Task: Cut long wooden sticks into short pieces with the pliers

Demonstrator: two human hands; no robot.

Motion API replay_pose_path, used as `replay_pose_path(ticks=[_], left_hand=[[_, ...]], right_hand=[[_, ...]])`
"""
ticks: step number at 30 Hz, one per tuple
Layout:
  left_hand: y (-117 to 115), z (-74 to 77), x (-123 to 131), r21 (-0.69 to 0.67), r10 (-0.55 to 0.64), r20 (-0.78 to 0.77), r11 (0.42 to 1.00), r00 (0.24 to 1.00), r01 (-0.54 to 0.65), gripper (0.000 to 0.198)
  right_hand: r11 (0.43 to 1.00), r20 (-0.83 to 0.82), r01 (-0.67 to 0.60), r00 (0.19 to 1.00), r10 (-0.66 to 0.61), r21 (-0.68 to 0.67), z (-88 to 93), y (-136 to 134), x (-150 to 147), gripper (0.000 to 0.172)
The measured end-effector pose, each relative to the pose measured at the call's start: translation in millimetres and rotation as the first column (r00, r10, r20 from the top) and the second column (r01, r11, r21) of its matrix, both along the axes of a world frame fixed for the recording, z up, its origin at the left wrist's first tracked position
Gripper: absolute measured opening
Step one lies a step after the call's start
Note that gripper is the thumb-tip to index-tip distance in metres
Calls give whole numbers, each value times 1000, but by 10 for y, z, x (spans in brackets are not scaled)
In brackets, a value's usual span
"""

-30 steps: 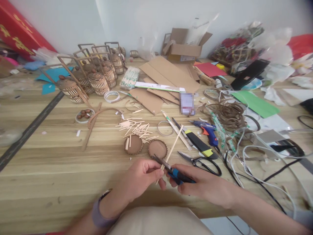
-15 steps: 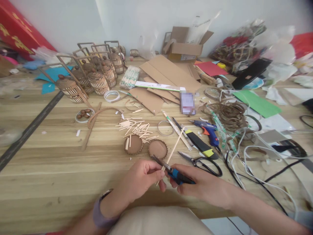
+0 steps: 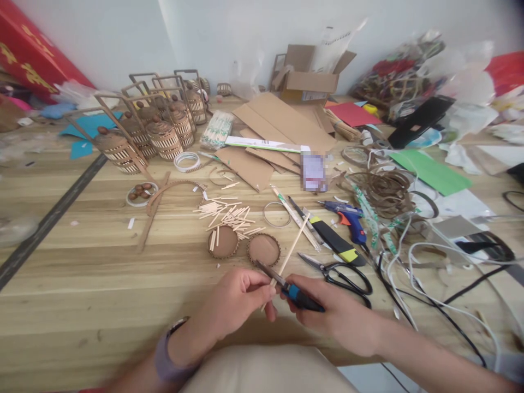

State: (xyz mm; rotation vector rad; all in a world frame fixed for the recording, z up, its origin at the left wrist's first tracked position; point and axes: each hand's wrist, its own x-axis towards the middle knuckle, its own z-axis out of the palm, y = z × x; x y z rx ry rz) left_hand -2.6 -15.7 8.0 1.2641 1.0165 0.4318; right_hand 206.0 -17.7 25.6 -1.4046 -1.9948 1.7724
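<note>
My left hand (image 3: 241,299) pinches a thin wooden stick (image 3: 295,243) between thumb and fingers near its lower end. The stick slants up to the right above the table. My right hand (image 3: 341,311) is wrapped round the blue-and-black handles of a pair of pliers (image 3: 303,297). Their dark jaws cross the stick right by my left fingertips; whether they bite into it I cannot tell. Beyond my hands lie two round brown trays (image 3: 264,250) with beaded rims, the left one holding a few short sticks. A pile of short cut sticks (image 3: 233,217) lies behind them.
Black-handled scissors (image 3: 347,277), a utility knife (image 3: 335,240) and a blue glue gun (image 3: 347,213) lie at right, with tangled cables (image 3: 413,256) beside them. Small lidded baskets (image 3: 164,136) with tall handles stand back left. Cardboard sheets (image 3: 282,117) cover the back middle.
My right hand has tightened slightly, and the pliers' handles look closer together. The stick and my left hand are almost where they were.
</note>
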Motion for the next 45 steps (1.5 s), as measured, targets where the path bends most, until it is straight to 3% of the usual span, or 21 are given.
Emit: replay_pose_path(ticks=[7, 11, 16, 20, 27, 34, 40, 45], left_hand=[[-12, 11, -2, 39, -7, -69, 999, 998, 10, 40], [3, 46, 8, 63, -2, -88, 998, 996, 7, 38], [13, 45, 17, 14, 9, 12, 1000, 1000, -9, 39], [2, 12, 29, -46, 38, 64, 998, 997, -35, 37], [-9, -53, 44, -84, 62, 61, 995, 996, -56, 35], [-29, -30, 15, -74, 38, 28, 997, 999, -36, 40], [-38, 6, 19, -86, 44, 11, 995, 999, -43, 38], [-9, -14, -19, -11, 70, 1, 998, 998, -70, 36]], right_hand=[[998, 17, 6, 1000, -7, 67, -39, -9, -17, 16], [998, -35, 25, 999, -27, -57, -11, 31, -21, 21], [957, -150, 71, 982, -117, -280, 36, 66, -24, 27], [935, -162, 97, 974, -160, -341, -1, 56, -13, 27], [959, -130, 81, 984, -121, -273, -42, 44, -7, 22], [993, -50, 17, 999, -23, -113, 7, 49, -34, 20], [999, -57, 3, 998, -1, 39, -83, 8, -55, 17], [1000, -100, 19, 995, -20, -12, -45, 48, -87, 18]])
